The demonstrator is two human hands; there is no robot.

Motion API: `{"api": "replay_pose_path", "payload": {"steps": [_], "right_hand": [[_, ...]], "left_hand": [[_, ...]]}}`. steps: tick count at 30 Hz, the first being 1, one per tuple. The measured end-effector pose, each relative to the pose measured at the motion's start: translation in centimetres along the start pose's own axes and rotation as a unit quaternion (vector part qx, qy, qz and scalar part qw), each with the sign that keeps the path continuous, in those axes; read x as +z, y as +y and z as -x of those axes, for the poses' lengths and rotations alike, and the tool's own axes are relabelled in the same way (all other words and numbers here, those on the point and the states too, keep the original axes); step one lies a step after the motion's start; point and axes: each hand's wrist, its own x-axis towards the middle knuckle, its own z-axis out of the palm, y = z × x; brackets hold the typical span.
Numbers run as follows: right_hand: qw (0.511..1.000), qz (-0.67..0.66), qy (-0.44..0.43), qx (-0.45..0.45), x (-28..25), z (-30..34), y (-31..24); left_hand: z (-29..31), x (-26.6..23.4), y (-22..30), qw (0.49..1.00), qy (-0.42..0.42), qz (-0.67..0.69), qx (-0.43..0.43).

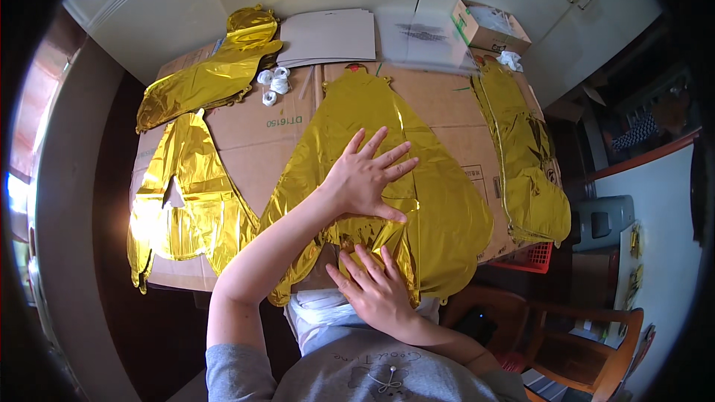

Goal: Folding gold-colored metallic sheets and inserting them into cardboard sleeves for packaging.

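Note:
A large flat gold foil balloon (439, 201) lies across the middle of the cardboard, broad at the near end and narrow at the far end. My left hand (366, 178) rests on its middle, palm down with fingers spread. Closer to my body, my right hand (377, 294) is at the balloon's near edge, fingers stretched out and apart. Between the hands the foil is creased and folded. To the left lies a smaller deflated gold balloon (195, 193) with a triangular hole.
Brown cardboard (246, 134) covers the table. Another gold foil balloon (197, 78) lies at far left, one more (525, 156) at right. White rolls (277, 83), grey card sheets (328, 37), a clear plastic sheet (421, 40) and a small box (491, 26) line the back. A wooden chair (573, 357) stands at right.

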Motion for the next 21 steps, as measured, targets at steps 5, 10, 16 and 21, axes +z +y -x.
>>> {"api": "replay_pose_path", "payload": {"steps": [5, 10, 16, 21], "right_hand": [[1.000, -0.002, -0.007, -0.010, 0.4, 0.7, 0.2], [0.997, -0.072, -0.002, 0.011, -1.5, 0.4, 0.0], [0.997, 0.037, 0.024, 0.059, -5.2, 1.1, 5.1], [0.997, 0.073, -0.022, 0.031, -5.0, 2.1, 8.2]], "left_hand": [[0.0, -0.3, 0.0, 1.000, -0.007, 0.007, 0.000], [-0.1, -0.5, 0.2, 1.000, -0.029, 0.001, -0.011], [0.1, -0.5, 0.1, 0.999, -0.041, -0.004, -0.018], [-0.1, -0.4, 0.1, 1.000, -0.018, 0.001, -0.003]]}}
